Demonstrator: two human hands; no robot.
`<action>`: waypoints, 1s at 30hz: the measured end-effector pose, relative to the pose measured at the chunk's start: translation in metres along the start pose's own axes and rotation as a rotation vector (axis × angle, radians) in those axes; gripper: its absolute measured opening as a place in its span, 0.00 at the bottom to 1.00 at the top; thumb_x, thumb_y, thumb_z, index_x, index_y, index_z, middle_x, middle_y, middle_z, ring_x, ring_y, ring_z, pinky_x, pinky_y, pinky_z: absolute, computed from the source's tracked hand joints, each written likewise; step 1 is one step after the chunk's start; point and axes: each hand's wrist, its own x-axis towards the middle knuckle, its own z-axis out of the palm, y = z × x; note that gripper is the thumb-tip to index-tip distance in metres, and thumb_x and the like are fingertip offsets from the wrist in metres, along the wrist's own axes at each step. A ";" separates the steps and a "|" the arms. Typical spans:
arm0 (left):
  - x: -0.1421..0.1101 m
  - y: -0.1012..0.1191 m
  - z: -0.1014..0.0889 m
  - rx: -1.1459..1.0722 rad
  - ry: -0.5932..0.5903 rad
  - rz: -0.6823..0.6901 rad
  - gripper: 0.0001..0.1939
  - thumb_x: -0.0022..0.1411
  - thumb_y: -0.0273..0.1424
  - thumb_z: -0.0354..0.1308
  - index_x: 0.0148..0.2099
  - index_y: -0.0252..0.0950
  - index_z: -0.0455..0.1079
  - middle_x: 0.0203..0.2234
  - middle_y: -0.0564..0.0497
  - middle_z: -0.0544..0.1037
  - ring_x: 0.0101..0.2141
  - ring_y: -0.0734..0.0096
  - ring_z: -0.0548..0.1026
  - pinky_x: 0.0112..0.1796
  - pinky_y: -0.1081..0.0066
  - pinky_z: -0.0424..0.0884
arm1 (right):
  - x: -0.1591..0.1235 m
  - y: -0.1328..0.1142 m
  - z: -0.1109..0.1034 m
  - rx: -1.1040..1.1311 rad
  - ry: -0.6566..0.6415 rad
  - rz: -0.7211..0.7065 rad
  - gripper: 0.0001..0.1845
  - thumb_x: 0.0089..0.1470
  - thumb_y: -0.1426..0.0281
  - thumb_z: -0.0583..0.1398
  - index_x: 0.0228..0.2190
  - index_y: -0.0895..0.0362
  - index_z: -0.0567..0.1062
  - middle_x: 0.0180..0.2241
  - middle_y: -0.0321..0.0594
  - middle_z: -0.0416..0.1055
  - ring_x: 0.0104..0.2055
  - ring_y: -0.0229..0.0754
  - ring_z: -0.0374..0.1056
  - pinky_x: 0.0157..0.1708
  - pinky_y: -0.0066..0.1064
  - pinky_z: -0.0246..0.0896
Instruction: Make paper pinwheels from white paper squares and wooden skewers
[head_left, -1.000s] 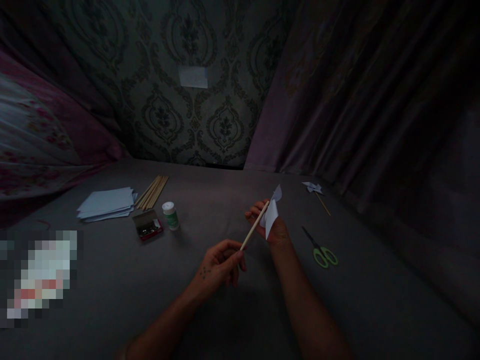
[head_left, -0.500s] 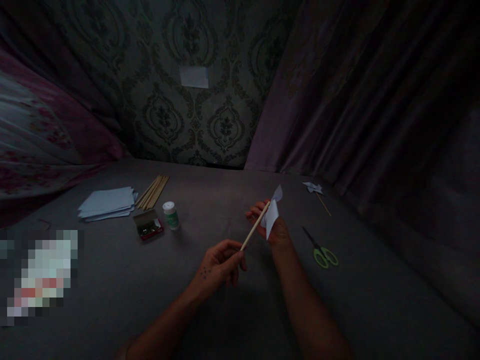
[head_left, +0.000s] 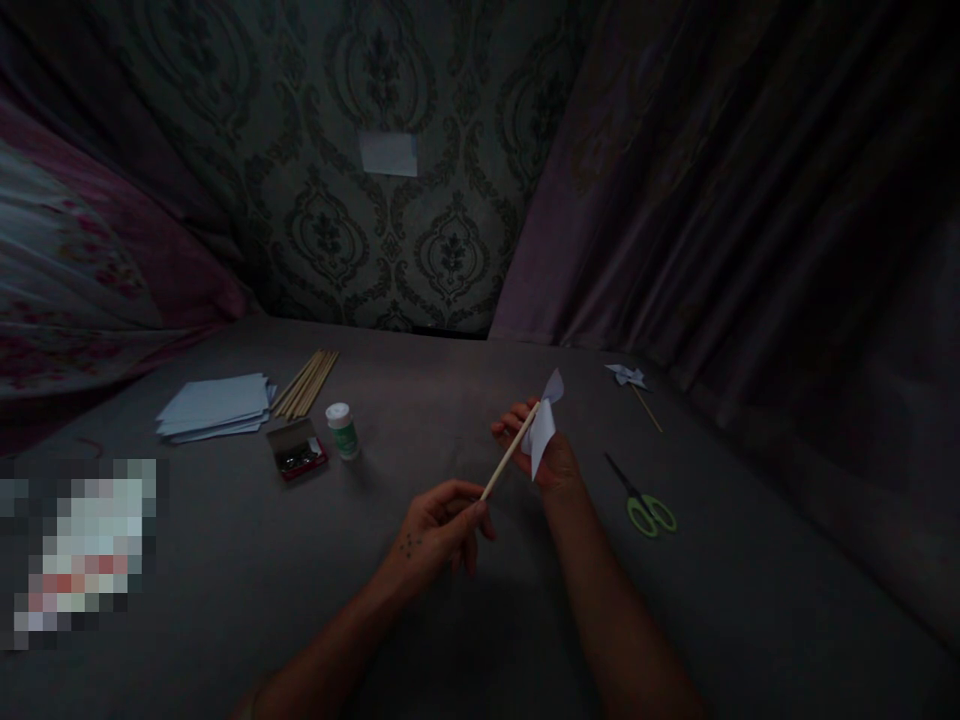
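My left hand (head_left: 442, 525) is closed on the lower end of a thin wooden stick (head_left: 510, 450), pinched between thumb and fingers. At the upper end of this tilted stick sits a white paper pinwheel (head_left: 543, 438), its blades seen from the side. Behind the pinwheel is my right hand (head_left: 553, 462), partly covered by the paper. Its fingers are loosely curved and apart, close to the blades; whether they touch the paper I cannot tell.
On the grey tabletop (head_left: 420, 390), the left side holds stacked white paper (head_left: 216, 405), several wooden sticks (head_left: 306, 384), a small box of metal pieces (head_left: 297, 455) and a white-and-green bottle (head_left: 343, 432). Green-handled scissors (head_left: 641, 500) and another pinwheel (head_left: 630, 377) lie at right.
The pinwheel's blades have shifted very slightly. Both hands stay almost where they were, and the stick remains in my left hand.
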 end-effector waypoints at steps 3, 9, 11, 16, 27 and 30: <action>0.000 0.000 0.000 -0.018 -0.019 0.001 0.19 0.53 0.44 0.61 0.39 0.32 0.68 0.22 0.53 0.75 0.11 0.80 0.67 0.12 0.79 0.57 | 0.000 0.000 0.000 0.019 0.014 0.001 0.09 0.44 0.70 0.66 0.21 0.53 0.69 0.20 0.27 0.56 0.23 0.31 0.54 0.35 0.30 0.63; 0.000 0.000 0.001 -0.018 -0.037 0.002 0.20 0.55 0.44 0.60 0.40 0.32 0.68 0.23 0.52 0.76 0.12 0.79 0.68 0.12 0.79 0.57 | 0.001 -0.001 0.002 -0.025 0.029 -0.017 0.11 0.45 0.69 0.65 0.19 0.54 0.67 0.19 0.27 0.54 0.22 0.32 0.53 0.34 0.30 0.64; 0.000 0.000 0.000 -0.009 -0.042 0.003 0.20 0.55 0.44 0.59 0.41 0.32 0.68 0.23 0.52 0.76 0.12 0.79 0.68 0.13 0.79 0.57 | 0.001 -0.001 0.002 -0.025 0.015 -0.011 0.11 0.44 0.69 0.66 0.19 0.54 0.67 0.19 0.27 0.55 0.22 0.31 0.54 0.34 0.30 0.64; 0.000 -0.001 0.000 0.006 -0.029 0.003 0.20 0.55 0.44 0.59 0.41 0.32 0.69 0.23 0.51 0.76 0.12 0.80 0.68 0.13 0.79 0.58 | 0.001 -0.001 0.000 0.040 -0.032 0.002 0.13 0.39 0.69 0.69 0.19 0.54 0.68 0.20 0.26 0.56 0.23 0.30 0.55 0.35 0.29 0.64; 0.001 -0.004 -0.002 -0.004 -0.007 0.006 0.20 0.53 0.44 0.61 0.39 0.32 0.69 0.23 0.52 0.76 0.11 0.80 0.68 0.12 0.80 0.58 | 0.000 -0.001 0.003 -0.001 -0.008 -0.021 0.13 0.41 0.68 0.68 0.20 0.54 0.68 0.20 0.26 0.55 0.23 0.31 0.54 0.34 0.29 0.64; 0.001 -0.005 -0.003 0.003 -0.002 0.010 0.20 0.53 0.44 0.61 0.39 0.32 0.69 0.23 0.52 0.76 0.12 0.80 0.68 0.13 0.79 0.59 | 0.000 -0.001 0.003 -0.006 -0.001 -0.015 0.12 0.42 0.69 0.67 0.19 0.54 0.68 0.19 0.26 0.54 0.22 0.31 0.54 0.34 0.30 0.64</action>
